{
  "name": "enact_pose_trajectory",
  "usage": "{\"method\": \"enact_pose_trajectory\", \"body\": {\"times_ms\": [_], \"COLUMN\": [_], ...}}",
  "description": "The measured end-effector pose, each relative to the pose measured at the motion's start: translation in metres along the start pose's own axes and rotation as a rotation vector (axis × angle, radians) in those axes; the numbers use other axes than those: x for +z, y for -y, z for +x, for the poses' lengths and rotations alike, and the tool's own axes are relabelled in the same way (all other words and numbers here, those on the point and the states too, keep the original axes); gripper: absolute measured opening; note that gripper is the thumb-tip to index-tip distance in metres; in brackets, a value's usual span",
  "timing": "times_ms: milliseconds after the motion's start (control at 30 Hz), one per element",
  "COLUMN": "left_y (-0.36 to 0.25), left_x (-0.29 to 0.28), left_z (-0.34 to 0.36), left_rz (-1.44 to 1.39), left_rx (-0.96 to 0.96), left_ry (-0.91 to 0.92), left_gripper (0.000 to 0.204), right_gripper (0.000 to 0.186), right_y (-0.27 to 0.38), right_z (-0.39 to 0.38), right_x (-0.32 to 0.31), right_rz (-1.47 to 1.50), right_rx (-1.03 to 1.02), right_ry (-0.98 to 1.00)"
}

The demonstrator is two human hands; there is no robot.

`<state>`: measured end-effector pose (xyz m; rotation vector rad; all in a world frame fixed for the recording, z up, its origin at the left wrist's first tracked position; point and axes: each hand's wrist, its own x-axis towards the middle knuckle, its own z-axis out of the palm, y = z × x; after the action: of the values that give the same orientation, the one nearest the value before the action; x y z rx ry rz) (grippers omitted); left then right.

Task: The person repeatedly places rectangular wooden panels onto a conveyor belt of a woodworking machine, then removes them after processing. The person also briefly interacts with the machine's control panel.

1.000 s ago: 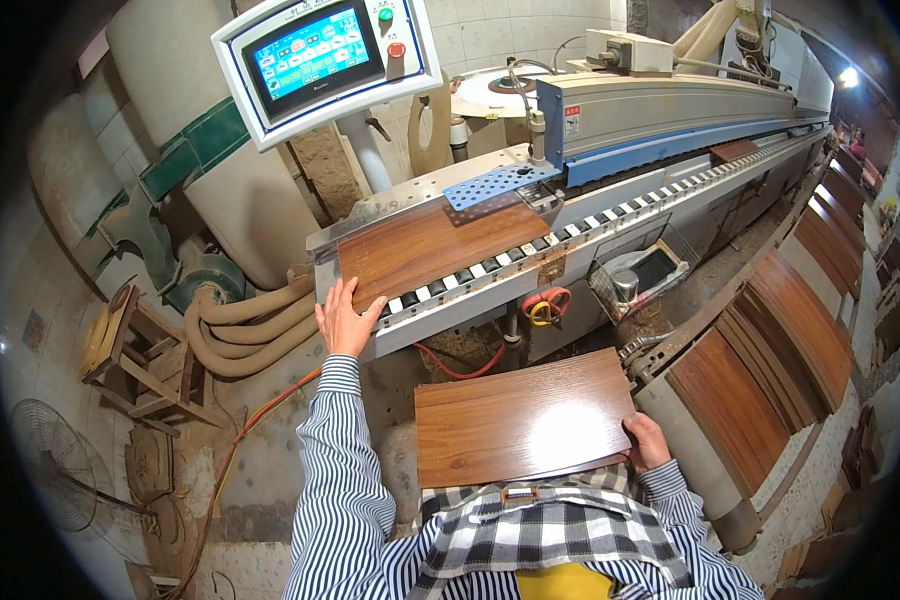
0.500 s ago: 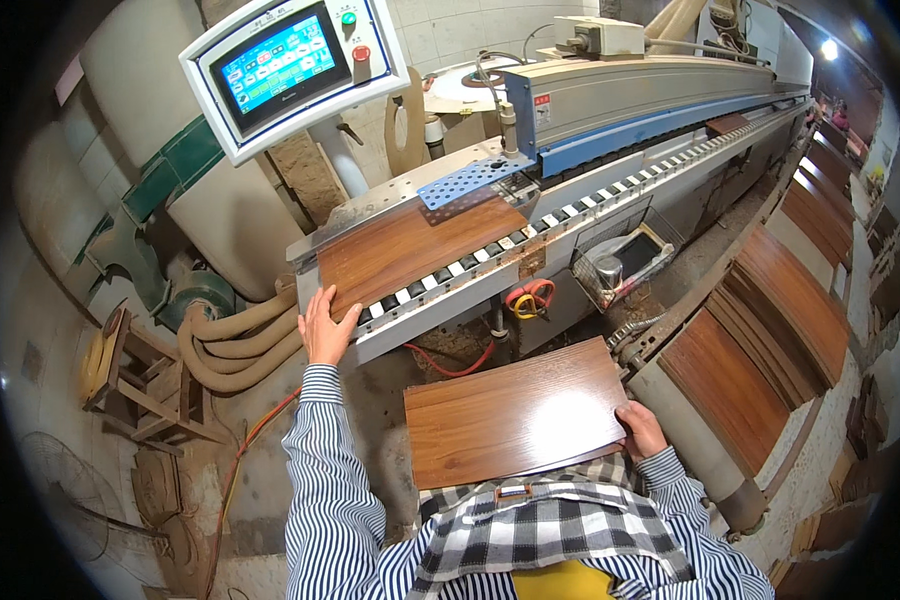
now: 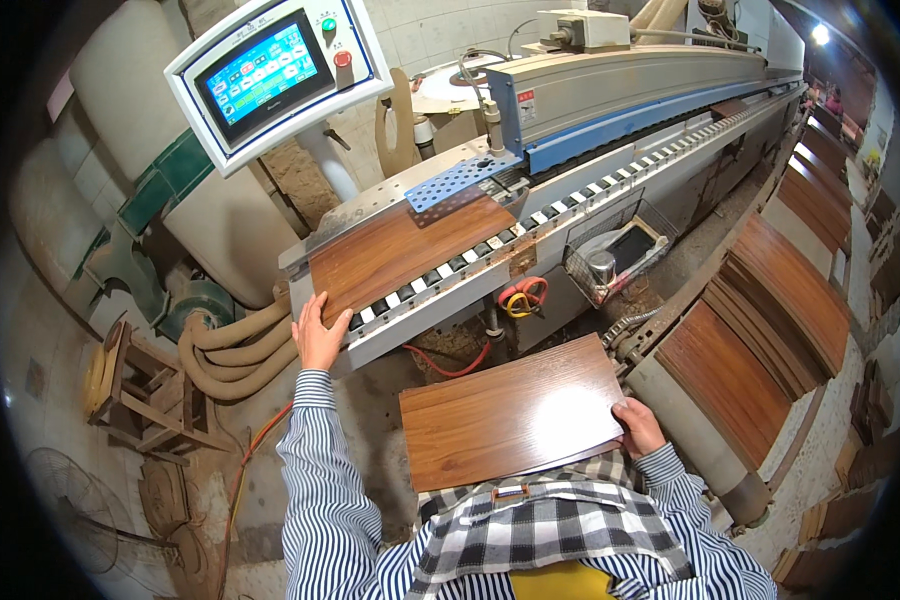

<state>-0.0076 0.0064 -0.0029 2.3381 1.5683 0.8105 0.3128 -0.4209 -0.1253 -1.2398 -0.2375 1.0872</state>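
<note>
Brown wood grain covers the board lying flat on the machine bed at the near left end of a long machine. Its long axis runs from near left to far right, parallel to the black-and-white segmented track along its near side. The board's far right end points toward the blue machine rail, and a blue perforated plate covers part of its far side.

The person's left hand is spread, thumb well apart from the fingers, with the fingertips at the board's left end and the thumb beside the near end of the track. The right hand pinches the right edge of a second panel, thumb on top; its other fingers are mostly hidden underneath. This panel is held before the checkered apron, its glossy face up and its long axis running left to right, the right end slightly farther than the left.

A wire basket hangs on the machine's near side, to the right of a red-and-yellow-handled tool. Stacked boards stand on the right, and a control screen tilts at the far left.
</note>
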Motion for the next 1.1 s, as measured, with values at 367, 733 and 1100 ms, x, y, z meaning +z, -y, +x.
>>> {"method": "enact_pose_trajectory", "body": {"times_ms": [367, 733, 1100], "left_y": [-0.045, -0.124, -0.070], "left_x": [0.015, 0.071, 0.045], "left_z": [0.010, 0.025, 0.002], "left_rz": [0.051, 0.032, -0.669], "left_rx": [-0.001, 0.064, 0.266], "left_ry": [0.085, 0.067, -0.011], "left_gripper": [0.076, 0.080, 0.059], "right_gripper": [0.026, 0.042, 0.057], "right_y": [0.012, 0.004, 0.016], "right_z": [-0.007, -0.006, -0.022], "right_x": [0.014, 0.002, -0.004], "right_rz": [0.014, 0.003, 0.146], "right_rx": [0.021, -0.035, -0.090], "right_ry": [-0.027, 0.056, 0.261]}}
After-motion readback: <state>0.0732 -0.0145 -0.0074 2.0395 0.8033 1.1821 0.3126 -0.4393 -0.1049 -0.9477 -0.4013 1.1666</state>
